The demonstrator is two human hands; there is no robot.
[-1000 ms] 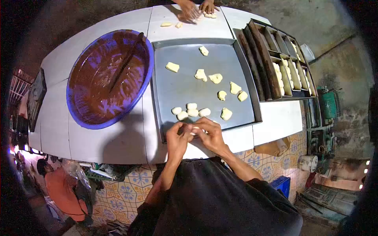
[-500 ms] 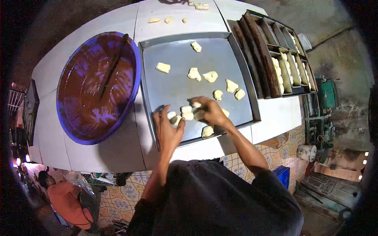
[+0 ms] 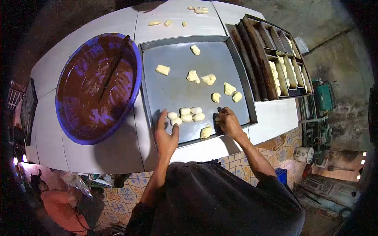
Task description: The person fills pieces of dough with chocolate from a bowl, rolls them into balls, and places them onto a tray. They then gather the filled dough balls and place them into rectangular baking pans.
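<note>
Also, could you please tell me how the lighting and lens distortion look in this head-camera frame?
Head view: strong fisheye bows the white table and blackens the corners; overhead light gives the metal tray a soft sheen and the chocolate mix bluish reflections; the left hand and right hand cast short dark shadows on the tray; dough pieces look sharp, the floor dim.
</note>
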